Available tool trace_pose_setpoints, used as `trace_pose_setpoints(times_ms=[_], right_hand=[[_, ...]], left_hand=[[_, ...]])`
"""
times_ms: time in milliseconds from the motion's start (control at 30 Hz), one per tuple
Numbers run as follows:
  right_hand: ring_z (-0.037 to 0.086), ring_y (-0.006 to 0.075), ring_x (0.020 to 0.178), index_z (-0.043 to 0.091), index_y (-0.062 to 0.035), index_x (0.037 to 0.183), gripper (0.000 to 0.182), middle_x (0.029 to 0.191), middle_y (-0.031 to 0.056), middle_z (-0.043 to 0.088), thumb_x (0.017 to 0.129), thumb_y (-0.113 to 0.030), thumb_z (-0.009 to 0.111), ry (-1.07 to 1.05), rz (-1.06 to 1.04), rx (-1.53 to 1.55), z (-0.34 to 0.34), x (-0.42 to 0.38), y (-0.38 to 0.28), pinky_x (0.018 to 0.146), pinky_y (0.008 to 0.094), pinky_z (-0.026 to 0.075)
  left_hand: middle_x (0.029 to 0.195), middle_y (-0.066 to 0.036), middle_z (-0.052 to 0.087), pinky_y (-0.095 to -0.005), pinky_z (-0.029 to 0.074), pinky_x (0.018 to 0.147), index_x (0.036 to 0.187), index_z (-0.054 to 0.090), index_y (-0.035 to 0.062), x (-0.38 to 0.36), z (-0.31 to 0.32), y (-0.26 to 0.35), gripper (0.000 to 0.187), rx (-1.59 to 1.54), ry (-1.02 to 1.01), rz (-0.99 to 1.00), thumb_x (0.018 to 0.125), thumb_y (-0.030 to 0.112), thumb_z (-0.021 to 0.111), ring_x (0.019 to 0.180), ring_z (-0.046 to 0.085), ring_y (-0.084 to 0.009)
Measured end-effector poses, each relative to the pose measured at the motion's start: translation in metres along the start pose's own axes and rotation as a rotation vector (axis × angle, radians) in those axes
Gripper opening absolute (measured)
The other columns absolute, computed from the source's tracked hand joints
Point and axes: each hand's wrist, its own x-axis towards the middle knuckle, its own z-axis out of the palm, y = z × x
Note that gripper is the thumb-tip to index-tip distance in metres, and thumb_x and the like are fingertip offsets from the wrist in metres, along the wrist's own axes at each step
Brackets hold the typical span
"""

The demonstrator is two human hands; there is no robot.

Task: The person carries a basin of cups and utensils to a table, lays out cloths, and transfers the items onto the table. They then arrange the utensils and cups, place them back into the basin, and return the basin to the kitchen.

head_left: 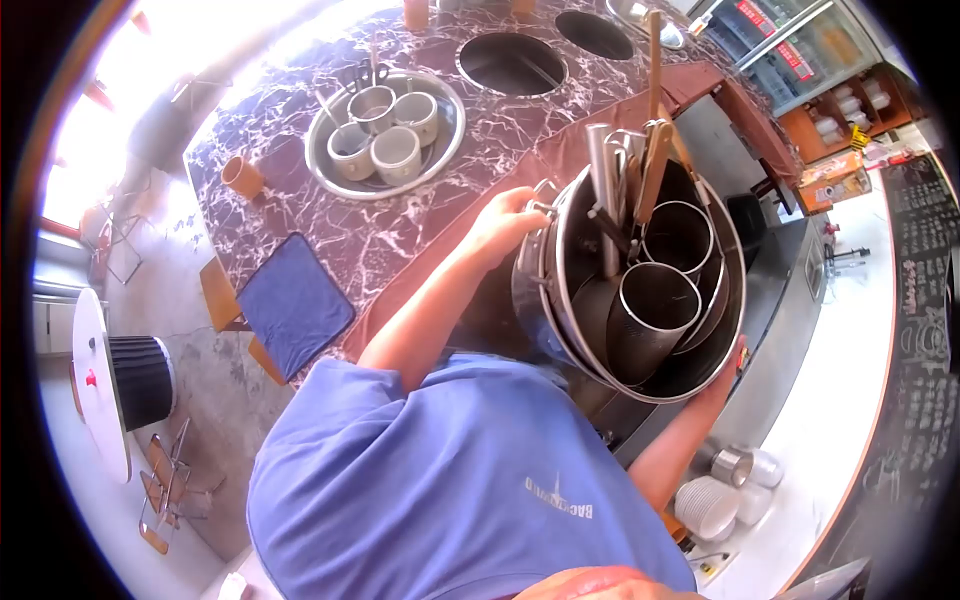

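Observation:
A large metal pot [592, 350] is held tilted in front of my body. My left hand [508, 228] is closed around a handle at its left rim. My right hand [728, 375] grips the pot's lower right side, its fingers partly hidden by the rim. Inside stand two deep cylindrical metal strainers [655, 315], and a bundle of long-handled utensils [603, 190], some with wooden handles [654, 170], leans at the back. The rest of the pot's bottom is dark and hard to make out.
On the marbled counter [280, 200] are a round metal tray [325, 175] with several cups [397, 155], a brown cup [242, 177], a blue cloth [295, 305] and round openings [511, 64]. Stacked bowls [706, 507] stand on the white counter at right.

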Motion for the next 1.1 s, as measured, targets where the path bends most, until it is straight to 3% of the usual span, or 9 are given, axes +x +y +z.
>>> trace_pose_setpoints(times_ms=[167,233,300,433,533,633,700,800,1100], right_hand=[[0.057,0.0269,0.118,0.052,-0.003,0.133,0.054,0.133,0.0121,0.058,0.099,-0.045,0.047,-0.02,0.046,-0.046,0.044,0.12,-0.058,0.103,0.0405,0.044],[0.057,0.0266,0.118,0.051,-0.0015,0.134,0.054,0.132,0.0126,0.058,0.1,-0.044,0.047,-0.164,-0.111,-0.256,0.08,0.159,-0.081,0.103,0.0399,0.044],[0.058,0.0263,0.117,0.051,-0.0002,0.133,0.055,0.131,0.0134,0.058,0.099,-0.043,0.048,-0.201,0.002,-0.175,0.086,0.242,-0.108,0.102,0.0397,0.044],[0.055,0.0282,0.119,0.048,0.0012,0.135,0.059,0.133,0.0144,0.056,0.099,-0.046,0.046,-0.44,0.17,-0.289,0.155,0.415,-0.138,0.103,0.0408,0.044],[0.054,0.0295,0.122,0.047,0.0017,0.136,0.062,0.134,0.0159,0.055,0.099,-0.048,0.046,-0.655,0.244,-0.294,0.243,0.489,-0.137,0.105,0.0418,0.041],[0.052,0.0296,0.124,0.048,0.0017,0.135,0.057,0.135,0.0168,0.054,0.1,-0.044,0.044,-0.944,0.348,-0.376,0.321,0.578,-0.117,0.107,0.0422,0.039],[0.055,0.0283,0.12,0.051,0.0022,0.132,0.052,0.131,0.0163,0.057,0.101,-0.039,0.045,-0.879,0.343,-0.46,0.38,0.627,-0.094,0.105,0.0409,0.042],[0.062,0.0264,0.11,0.055,0.0024,0.128,0.047,0.122,0.0154,0.063,0.099,-0.035,0.05,-1.059,0.525,-0.473,0.469,0.686,-0.053,0.098,0.0378,0.049],[0.064,0.0231,0.105,0.056,0.001,0.125,0.04,0.117,0.0125,0.065,0.095,-0.026,0.059,-1.416,0.73,-0.536,0.66,0.778,0.096,0.092,0.0347,0.052]], left_hand=[[0.085,-0.006,0.061,-0.0247,0.047,0.069,0.096,0.06,-0.0003,0.102,0.05,0.01,0.02,-0.074,0.014,0.068,0.078,0.006,0.066,0.078,0.058,-0.0115],[0.084,-0.006,0.061,-0.0244,0.048,0.066,0.095,0.06,0.0002,0.131,0.065,0.014,0.018,-0.214,0.07,0.033,0.079,0.005,0.065,0.076,0.059,-0.0116],[0.082,-0.005,0.061,-0.0238,0.048,0.067,0.095,0.06,0.0009,0.152,0.082,0.026,0.015,-0.386,0.114,0.1,0.08,0.004,0.064,0.076,0.06,-0.0107],[0.086,-0.005,0.063,-0.0239,0.046,0.075,0.094,0.061,0.0006,0.212,0.076,0.044,0.015,-0.233,0.309,0.217,0.081,0.006,0.064,0.079,0.059,-0.0099],[0.085,-0.004,0.064,-0.0245,0.046,0.077,0.096,0.062,0.0005,0.228,0.083,0.076,0.017,-0.278,0.47,0.317,0.081,0.008,0.066,0.078,0.06,-0.0104],[0.081,-0.004,0.064,-0.0232,0.046,0.069,0.092,0.062,0.0009,0.265,0.054,0.073,0.015,-0.235,0.591,0.382,0.083,0.012,0.066,0.072,0.059,-0.01],[0.079,-0.003,0.063,-0.0226,0.044,0.065,0.089,0.062,0.0013,0.29,0.032,0.075,0.013,-0.172,0.692,0.423,0.083,0.012,0.066,0.069,0.056,-0.0088],[0.075,0.0,0.061,-0.0213,0.039,0.06,0.085,0.063,0.0022,0.324,0.01,0.09,0.01,-0.138,0.856,0.443,0.081,0.011,0.066,0.064,0.051,-0.0061],[0.063,0.003,0.051,-0.026,0.034,0.048,0.075,0.06,0.0031,0.421,-0.043,0.063,0.019,-0.112,1.309,0.374,0.079,0.019,0.069,0.054,0.043,-0.0058]])
